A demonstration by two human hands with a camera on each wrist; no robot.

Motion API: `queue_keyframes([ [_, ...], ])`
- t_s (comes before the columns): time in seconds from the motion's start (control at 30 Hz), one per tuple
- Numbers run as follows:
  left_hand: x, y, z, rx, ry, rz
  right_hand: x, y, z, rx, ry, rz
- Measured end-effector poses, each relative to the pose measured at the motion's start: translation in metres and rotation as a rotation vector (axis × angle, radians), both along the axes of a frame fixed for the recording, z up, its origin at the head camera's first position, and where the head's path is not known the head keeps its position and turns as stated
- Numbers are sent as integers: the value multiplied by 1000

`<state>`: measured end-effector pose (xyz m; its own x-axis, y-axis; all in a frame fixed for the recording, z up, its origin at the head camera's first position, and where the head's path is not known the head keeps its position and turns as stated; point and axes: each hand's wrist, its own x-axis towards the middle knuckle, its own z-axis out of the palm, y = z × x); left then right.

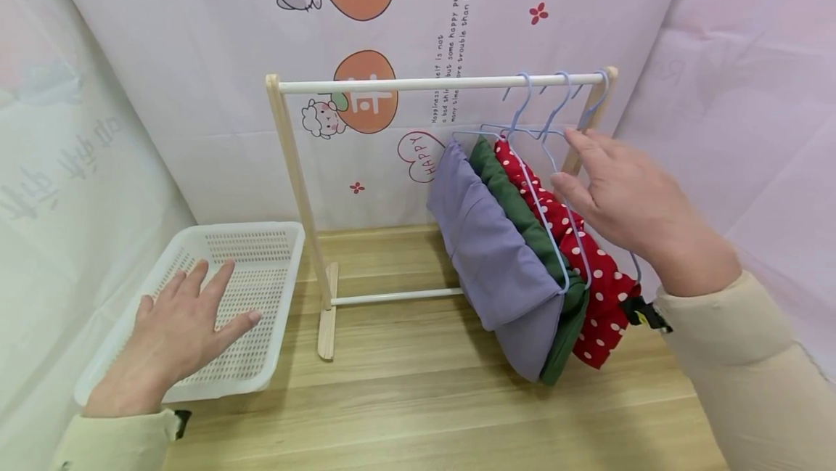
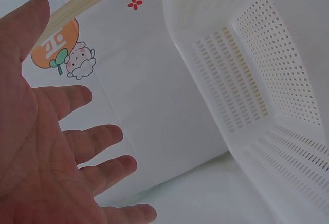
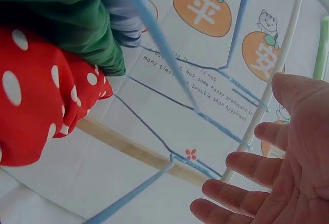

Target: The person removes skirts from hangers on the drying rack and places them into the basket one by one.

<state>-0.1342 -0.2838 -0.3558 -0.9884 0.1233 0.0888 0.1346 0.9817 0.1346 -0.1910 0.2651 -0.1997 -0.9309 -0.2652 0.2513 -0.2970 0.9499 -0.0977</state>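
ok so closest in is the left hand (image 1: 186, 333), fingers spread wide and thumb out, holding nothing, right over the white basket (image 1: 228, 386); the right hand (image 1: 643, 199) is up beside the hangers, fingers pretty much straight and nothing gripped; can't tell if its fingertips actually touch the wire; both arms are in cream sleeves (image 1: 718, 318). Past that on the wood-look table (image 1: 392, 391), three garments hang bunched toward the rack's right end; plain purple one (image 1: 490, 239) on the left, green one (image 1: 564, 355) in the middle, red polka-dot one (image 1: 597, 297) on the right; they're on light blue wire hangers (image 1: 530, 86), hooked over the white rail (image 1: 405, 84) of a wood-post rack (image 1: 294, 159); behind it all is a white printed cloth (image 1: 215, 93) with cartoon animals and orange fruit.
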Motion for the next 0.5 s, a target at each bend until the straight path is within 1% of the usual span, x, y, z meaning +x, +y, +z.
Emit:
queue_keyframes([
  [0.3, 1, 1, -1, 3, -2, 3, -1, -17, 2, 29, 1, 35],
  [0.5, 2, 2, -2, 11, -7, 4, -2, -26, 2, 37, -3, 29],
])
